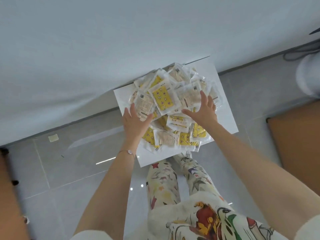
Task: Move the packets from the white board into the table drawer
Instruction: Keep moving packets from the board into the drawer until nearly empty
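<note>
Packets: I see a loose heap of clear packets, many with yellow printed inserts and others pale. All of them lie on the board.
Board: the white board lies flat just beyond the person's legs. Its far corner overlaps the table edge from this angle, and the rest shows against the floor.
Left hand: the left hand rests on the heap's left side. The fingers are straight and close together with the thumb spread out, touching a pale packet and grasping nothing.
Right hand: the right hand is over the heap's right side. The fingers are splayed and relaxed, with the thumb pointing toward the other hand. Nothing is grasped, and I cannot tell if the palm touches the packets.
Table: the white table fills the upper part of my view.
Floor: the floor is glossy grey tile with a small pale square lying near the table edge.
Wrist: a thin bracelet sits on the left wrist.
Legs: star-patterned trousers are below the board.
Right side: a brown panel lies on the floor, well apart from the board, and a grey cable is farther up.
</note>
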A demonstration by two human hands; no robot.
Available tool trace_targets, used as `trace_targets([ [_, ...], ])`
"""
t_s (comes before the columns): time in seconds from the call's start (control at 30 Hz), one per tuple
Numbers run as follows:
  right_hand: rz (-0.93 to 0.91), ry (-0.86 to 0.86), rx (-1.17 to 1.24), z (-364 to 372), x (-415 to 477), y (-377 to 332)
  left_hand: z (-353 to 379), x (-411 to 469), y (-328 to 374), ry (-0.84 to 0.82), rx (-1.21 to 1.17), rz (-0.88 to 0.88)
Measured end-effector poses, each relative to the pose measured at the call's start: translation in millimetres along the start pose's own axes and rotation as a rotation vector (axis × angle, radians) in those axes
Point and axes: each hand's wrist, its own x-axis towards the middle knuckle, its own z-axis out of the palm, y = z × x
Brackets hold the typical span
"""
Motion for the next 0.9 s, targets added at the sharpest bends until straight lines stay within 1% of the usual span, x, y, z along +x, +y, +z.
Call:
trace_targets([
  [0.1,-0.001,-0.015,0.045,12.5,21.3,2.8,25.5,21.5,10.3,0.079,-0.13,-0.084],
  [0.17,0.0,0.008,0.021,16.2,29.2,3.1,32.8,33.4,22.2,0.15,-0.233,-0.162],
  [0.23,-0.001,0.043,-0.033,18.0,34.5,3.6,38.4,40.8,34.1,0.19,-0.252,-0.237],
  [0.3,-0.015,0.076,-0.06,18.3,37.8,5.7,45.4,42.2,43.2,0.199,-0.21,-0.267],
  [0.43,-0.092,0.106,-0.023,16.6,36.9,17.7,54.5,41.2,48.6,0.234,-0.127,-0.287],
  [0.53,-0.113,0.107,0.102,12.2,33.5,20.1,50.1,41.4,43.8,0.298,-0.139,-0.303],
  [0.6,-0.098,0.091,0.143,9.6,32.3,18.8,45.6,39.5,36.0,0.299,-0.225,-0.297],
  [0.73,-0.03,0.033,0.12,4.3,38.4,22.5,38.3,34.9,18.2,0.295,-0.484,-0.23],
  [0.83,0.036,-0.035,0.143,-1.3,43.7,24.0,35.2,27.1,9.3,0.268,-0.503,-0.181],
  [0.9,0.009,0.018,0.145,-4.2,45.7,18.7,34.5,19.1,4.9,0.231,-0.509,-0.172],
])
